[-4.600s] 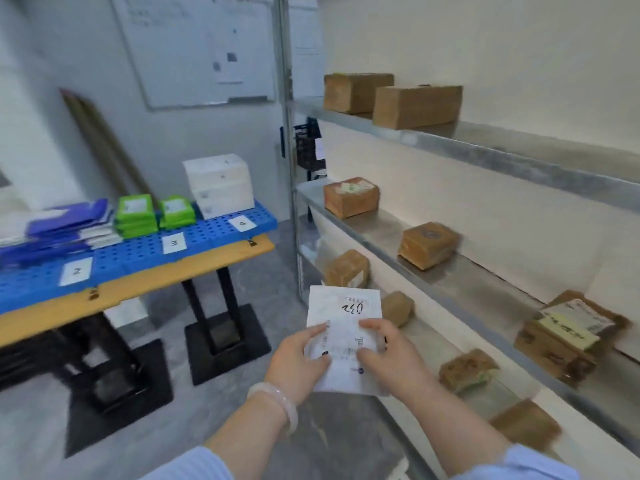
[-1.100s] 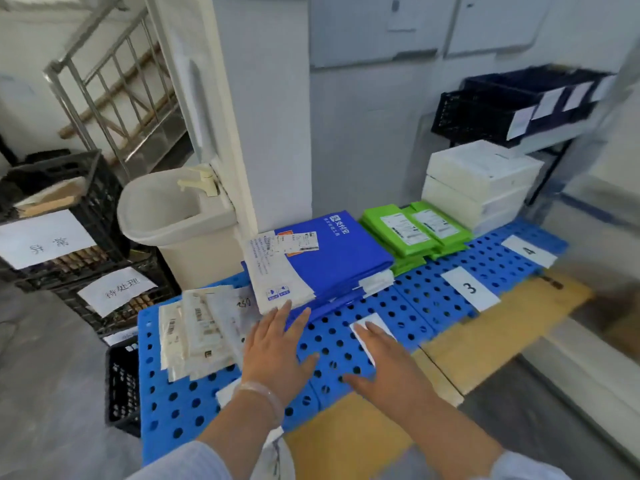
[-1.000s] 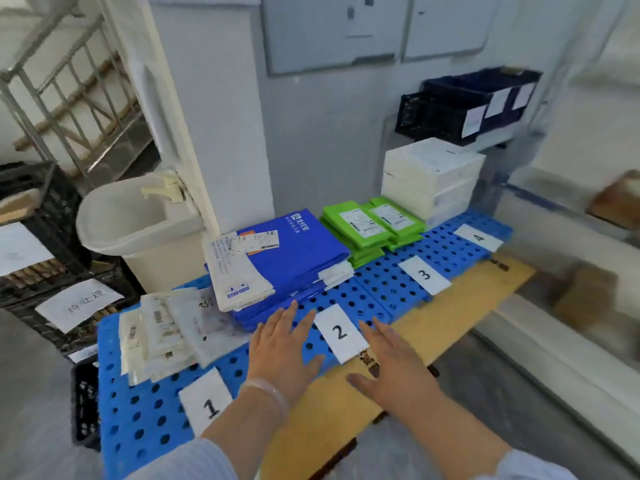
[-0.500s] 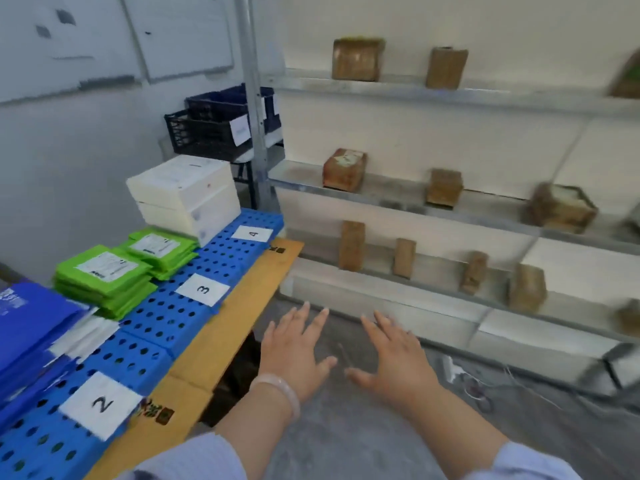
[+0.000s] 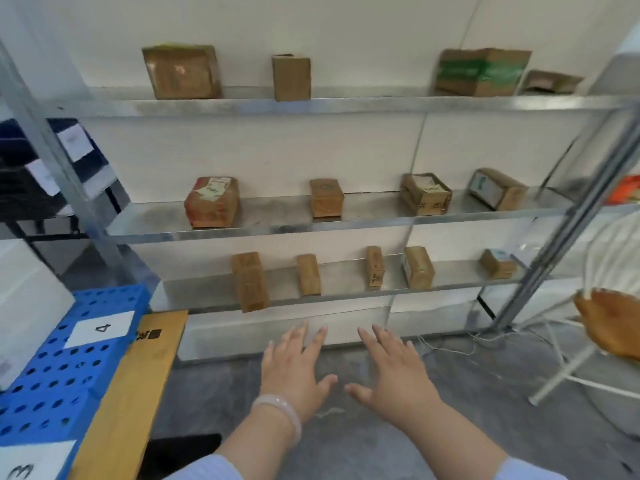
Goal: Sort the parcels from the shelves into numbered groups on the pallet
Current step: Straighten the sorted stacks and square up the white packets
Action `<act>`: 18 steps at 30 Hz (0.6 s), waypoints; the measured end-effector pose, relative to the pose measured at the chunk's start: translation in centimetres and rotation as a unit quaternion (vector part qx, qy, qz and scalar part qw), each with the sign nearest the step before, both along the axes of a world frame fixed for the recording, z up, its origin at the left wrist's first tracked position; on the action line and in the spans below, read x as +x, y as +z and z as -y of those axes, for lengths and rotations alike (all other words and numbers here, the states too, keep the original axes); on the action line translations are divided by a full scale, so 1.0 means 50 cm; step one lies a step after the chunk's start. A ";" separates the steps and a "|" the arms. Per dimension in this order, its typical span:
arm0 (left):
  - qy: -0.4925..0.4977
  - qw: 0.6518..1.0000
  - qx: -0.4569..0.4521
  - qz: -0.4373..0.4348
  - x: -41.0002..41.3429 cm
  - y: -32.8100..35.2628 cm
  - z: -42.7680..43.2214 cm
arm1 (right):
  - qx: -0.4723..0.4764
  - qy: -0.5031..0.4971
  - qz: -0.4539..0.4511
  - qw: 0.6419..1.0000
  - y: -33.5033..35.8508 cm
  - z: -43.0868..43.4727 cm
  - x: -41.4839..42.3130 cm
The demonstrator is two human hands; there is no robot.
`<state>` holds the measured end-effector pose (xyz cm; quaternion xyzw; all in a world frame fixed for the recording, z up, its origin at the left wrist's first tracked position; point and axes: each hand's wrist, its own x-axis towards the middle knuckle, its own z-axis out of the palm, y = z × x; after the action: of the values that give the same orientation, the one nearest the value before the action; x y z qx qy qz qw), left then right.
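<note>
Left hand (image 5: 294, 372) and right hand (image 5: 394, 374) spread empty, I should clasp squarely the tall brown cardboard parcel (image 5: 249, 282) overhanging the front edge of the lowest metal shelf (image 5: 343, 279).

Light blue long sleeves (image 5: 204, 469) both arms; pale, smooth, rounded bangle (image 5: 277, 407) on left wrist.

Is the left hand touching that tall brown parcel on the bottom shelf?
Apart. The head view shows the left hand open below the tall parcel, with the white panel visible between them.
</note>
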<state>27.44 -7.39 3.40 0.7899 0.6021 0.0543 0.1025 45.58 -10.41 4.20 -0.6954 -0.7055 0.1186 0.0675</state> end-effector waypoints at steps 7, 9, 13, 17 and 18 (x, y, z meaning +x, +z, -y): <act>-0.105 0.994 0.000 0.018 0.136 0.008 -0.126 | -0.002 -0.101 0.000 0.995 -0.004 -0.045 0.104; -0.123 0.992 -0.004 0.016 0.177 0.004 -0.147 | 0.002 -0.119 -0.001 0.993 -0.007 -0.059 0.142; -0.141 0.990 -0.014 0.015 0.264 -0.005 -0.184 | 0.016 -0.137 -0.001 0.990 -0.019 -0.091 0.230; -0.135 0.991 -0.019 0.018 0.363 -0.008 -0.211 | 0.000 -0.133 0.002 0.991 -0.025 -0.123 0.333; -0.131 0.991 -0.018 0.018 0.389 -0.006 -0.219 | -0.001 -0.132 0.003 0.991 -0.022 -0.133 0.360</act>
<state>46.90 3.55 3.07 0.8588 0.4925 0.0443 0.1338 63.60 -3.76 3.12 -0.7828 -0.6078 0.1073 0.0795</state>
